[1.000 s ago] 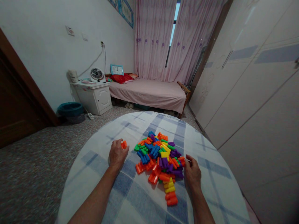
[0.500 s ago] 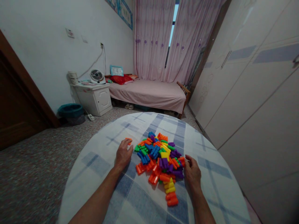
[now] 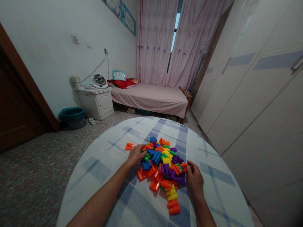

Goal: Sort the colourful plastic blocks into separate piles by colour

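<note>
A heap of plastic building blocks (image 3: 157, 156) in orange, blue, green, yellow and purple lies on the round table. My left hand (image 3: 136, 155) is at the heap's left edge, its fingers bent in over the green and orange blocks there; what they pinch is hidden. Left of that hand, a single orange block (image 3: 129, 146) lies apart on the cloth. Along the heap's right side rests my right hand (image 3: 195, 178), fingers loosely curved and apart, holding nothing, close to an orange block (image 3: 184, 166). Yellow and orange blocks (image 3: 173, 206) trail from the heap towards me.
A blue-and-white checked cloth (image 3: 99, 170) covers the table. Beyond it stand a bed (image 3: 151, 96), a white cabinet (image 3: 104, 105) with a small fan (image 3: 99, 81), and a bin (image 3: 73, 118). A tall wardrobe (image 3: 255, 126) lines the right side.
My left hand has let go of the orange block, leaving it on the cloth, and moved right to the heap. My right hand has stayed nearly in place. The view has tilted slightly.
</note>
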`<state>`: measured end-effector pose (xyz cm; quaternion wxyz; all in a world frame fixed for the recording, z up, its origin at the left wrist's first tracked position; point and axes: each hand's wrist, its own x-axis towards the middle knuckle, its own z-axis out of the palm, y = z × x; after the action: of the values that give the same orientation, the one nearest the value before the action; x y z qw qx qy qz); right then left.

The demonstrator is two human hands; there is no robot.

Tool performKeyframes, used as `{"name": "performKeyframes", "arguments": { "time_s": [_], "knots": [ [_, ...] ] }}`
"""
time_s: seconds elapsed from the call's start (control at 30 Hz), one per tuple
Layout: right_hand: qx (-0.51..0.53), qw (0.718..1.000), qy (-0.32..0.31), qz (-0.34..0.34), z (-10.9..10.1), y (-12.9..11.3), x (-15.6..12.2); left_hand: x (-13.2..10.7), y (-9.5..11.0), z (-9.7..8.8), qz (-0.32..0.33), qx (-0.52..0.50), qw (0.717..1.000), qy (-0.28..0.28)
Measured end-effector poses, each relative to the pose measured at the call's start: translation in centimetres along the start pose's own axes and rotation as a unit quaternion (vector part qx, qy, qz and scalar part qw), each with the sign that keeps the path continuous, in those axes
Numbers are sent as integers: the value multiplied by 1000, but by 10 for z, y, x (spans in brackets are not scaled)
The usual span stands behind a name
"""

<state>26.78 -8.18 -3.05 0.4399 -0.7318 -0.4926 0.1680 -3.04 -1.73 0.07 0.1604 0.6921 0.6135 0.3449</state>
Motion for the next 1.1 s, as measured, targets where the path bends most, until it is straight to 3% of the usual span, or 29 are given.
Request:
{"name": "performKeyframes", "arguments": {
  "time_s": [0.1,0.4,0.6,0.77,0.93,1.1],
  "knots": [
    [2,1000,0,-6,0,1,0,2,3,0,-51,-6,998,-36],
    [7,1000,4,-6,-1,-1,-1,4,-13,11,-81,-114,989,35],
    [2,1000,-3,-5,-2,-2,-1,-3,-16,-9,-19,-107,981,163],
    [-10,1000,-1,-10,-1,-2,-2,-1,-40,-35,-11,-23,967,254],
    [-16,1000,2,-20,0,0,0,-6,-67,-34,-91,27,969,227],
    [-15,1000,0,-20,0,1,0,-10,-69,-28,-76,53,970,225]
  ]
}}
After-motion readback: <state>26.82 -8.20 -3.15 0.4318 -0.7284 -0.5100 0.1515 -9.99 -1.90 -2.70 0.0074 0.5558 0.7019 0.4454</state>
